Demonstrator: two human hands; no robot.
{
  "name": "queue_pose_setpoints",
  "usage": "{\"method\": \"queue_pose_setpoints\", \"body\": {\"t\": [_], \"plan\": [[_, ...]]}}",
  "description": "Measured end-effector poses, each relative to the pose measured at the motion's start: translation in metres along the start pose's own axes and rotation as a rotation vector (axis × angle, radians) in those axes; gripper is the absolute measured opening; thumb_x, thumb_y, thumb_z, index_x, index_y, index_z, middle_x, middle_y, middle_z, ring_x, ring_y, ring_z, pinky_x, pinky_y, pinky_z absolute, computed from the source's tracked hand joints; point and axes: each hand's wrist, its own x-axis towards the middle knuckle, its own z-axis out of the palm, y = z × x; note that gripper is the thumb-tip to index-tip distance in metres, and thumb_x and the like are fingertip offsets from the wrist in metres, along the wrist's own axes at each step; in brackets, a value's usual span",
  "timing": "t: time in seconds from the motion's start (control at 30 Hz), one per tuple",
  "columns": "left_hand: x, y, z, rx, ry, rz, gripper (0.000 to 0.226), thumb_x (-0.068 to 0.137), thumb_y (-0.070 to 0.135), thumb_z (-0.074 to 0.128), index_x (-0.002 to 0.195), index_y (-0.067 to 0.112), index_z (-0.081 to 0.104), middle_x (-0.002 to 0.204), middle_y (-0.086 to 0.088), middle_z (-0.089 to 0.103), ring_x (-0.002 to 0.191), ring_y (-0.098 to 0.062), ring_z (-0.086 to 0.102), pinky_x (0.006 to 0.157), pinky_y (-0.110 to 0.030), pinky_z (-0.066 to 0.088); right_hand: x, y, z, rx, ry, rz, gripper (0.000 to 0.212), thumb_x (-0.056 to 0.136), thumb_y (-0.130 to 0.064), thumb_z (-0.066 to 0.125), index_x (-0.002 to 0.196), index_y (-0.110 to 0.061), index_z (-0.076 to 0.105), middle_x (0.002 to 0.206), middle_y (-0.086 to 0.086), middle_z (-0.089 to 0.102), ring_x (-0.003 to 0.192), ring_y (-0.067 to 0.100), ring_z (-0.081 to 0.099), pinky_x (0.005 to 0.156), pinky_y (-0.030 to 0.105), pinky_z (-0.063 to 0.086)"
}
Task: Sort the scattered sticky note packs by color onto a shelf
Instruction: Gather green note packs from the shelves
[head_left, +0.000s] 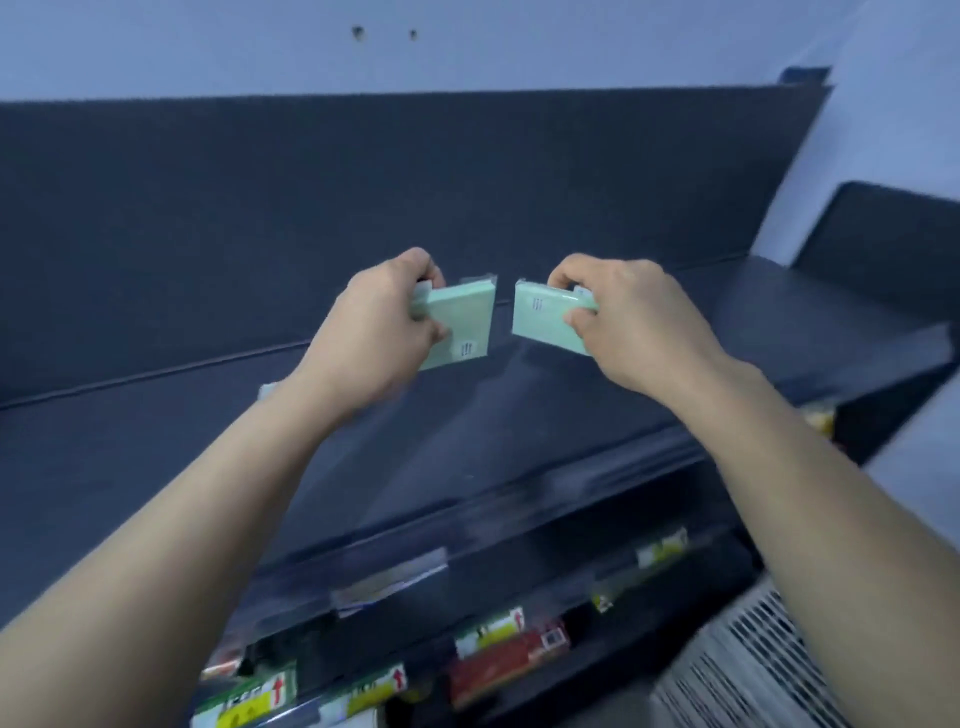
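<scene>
My left hand (384, 325) grips a pale green sticky note pack (465, 325) by its left side, tilted, with a small white label at its lower right corner. My right hand (623, 322) pinches a second pale green sticky note pack (537, 317) by its right side. Both packs hang in the air side by side, a small gap between them, above the dark blue shelf (156, 447). The shelf's top board is bare except for a small pale object (266, 391) partly hidden behind my left wrist.
The shelf's dark back panel (363, 182) rises behind my hands. Lower shelves hold red and green boxed goods (498, 665) with yellow price tags (374, 688). A white grille (748, 670) stands at the bottom right. A pale wall (883, 104) runs along the right.
</scene>
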Motion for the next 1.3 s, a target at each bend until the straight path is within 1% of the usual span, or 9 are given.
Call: {"method": "queue_pose_setpoints", "body": {"t": [0.17,0.4,0.5,0.67,0.87,0.97,1.07,1.2,1.3], "plan": [[-0.019,0.131,0.084,-0.116,-0.168,0.255,0.015,0.081,0.008,0.063,0.088,0.016,0.052,0.073,0.009,0.052,0.064,-0.006,0.046,0.05,-0.026,0.036,-0.097,0.11,-0.075,-0.115,0.093,0.254,0.026,0.093,-0.01,0.052,0.113,-0.025,0.057,0.101,0.008,0.062,0.091,0.031,0.056,0.072,0.039,0.05],[-0.081,0.302,0.191,-0.286,-0.382,0.616,0.015,0.079,0.007,0.063,0.087,0.016,0.053,0.081,0.0,0.058,0.074,-0.022,0.051,0.06,-0.029,0.036,-0.256,0.217,-0.173,-0.247,0.152,0.666,0.03,0.092,-0.01,0.048,0.116,-0.025,0.058,0.094,0.009,0.059,0.083,0.031,0.053,0.071,0.036,0.047],[-0.113,0.37,0.231,-0.362,-0.488,0.768,0.018,0.078,0.004,0.061,0.085,0.017,0.052,0.074,0.006,0.052,0.07,-0.021,0.048,0.06,-0.029,0.034,-0.327,0.243,-0.209,-0.296,0.208,0.866,0.034,0.093,-0.012,0.048,0.121,-0.028,0.057,0.11,0.013,0.063,0.096,0.036,0.057,0.081,0.038,0.05],[-0.178,0.476,0.284,-0.476,-0.678,0.989,0.018,0.078,0.002,0.056,0.089,0.017,0.053,0.076,0.009,0.051,0.068,-0.01,0.047,0.057,-0.023,0.035,-0.44,0.266,-0.259,-0.425,0.287,1.185,0.033,0.091,-0.011,0.049,0.118,-0.029,0.059,0.107,0.014,0.064,0.096,0.036,0.058,0.082,0.04,0.051],[-0.265,0.584,0.33,-0.623,-0.911,1.202,0.02,0.077,0.004,0.061,0.085,0.021,0.053,0.084,0.002,0.057,0.075,-0.021,0.049,0.059,-0.032,0.04,-0.551,0.279,-0.312,-0.597,0.355,1.513,0.039,0.087,-0.007,0.051,0.12,-0.026,0.06,0.104,0.016,0.065,0.095,0.036,0.059,0.078,0.039,0.051],[-0.294,0.627,0.353,-0.667,-0.99,1.263,0.021,0.078,0.007,0.063,0.084,0.023,0.051,0.09,0.002,0.057,0.074,-0.02,0.051,0.052,-0.029,0.042,-0.584,0.295,-0.331,-0.659,0.382,1.607,0.038,0.088,-0.006,0.049,0.12,-0.023,0.06,0.097,0.015,0.063,0.079,0.032,0.053,0.069,0.039,0.049],[-0.308,0.666,0.381,-0.678,-1.042,1.281,0.02,0.079,0.011,0.065,0.086,0.023,0.052,0.093,0.001,0.059,0.082,-0.022,0.051,0.062,-0.031,0.039,-0.607,0.321,-0.349,-0.695,0.382,1.666,0.037,0.089,-0.008,0.046,0.119,-0.024,0.059,0.097,0.015,0.061,0.071,0.033,0.052,0.066,0.043,0.052],[-0.326,0.714,0.415,-0.669,-1.122,1.296,0.021,0.079,0.019,0.069,0.088,0.023,0.05,0.095,-0.001,0.059,0.077,-0.022,0.051,0.063,-0.032,0.039,-0.636,0.353,-0.371,-0.763,0.41,1.716,0.036,0.091,-0.009,0.046,0.121,-0.024,0.058,0.1,0.015,0.061,0.083,0.037,0.058,0.069,0.039,0.05],[-0.35,0.746,0.432,-0.664,-1.21,1.307,0.023,0.08,0.023,0.07,0.091,0.021,0.049,0.096,-0.001,0.057,0.064,-0.017,0.05,0.055,-0.03,0.038,-0.664,0.366,-0.384,-0.798,0.406,1.782,0.037,0.09,-0.008,0.048,0.122,-0.023,0.058,0.102,0.015,0.062,0.087,0.036,0.056,0.071,0.038,0.049]]}}
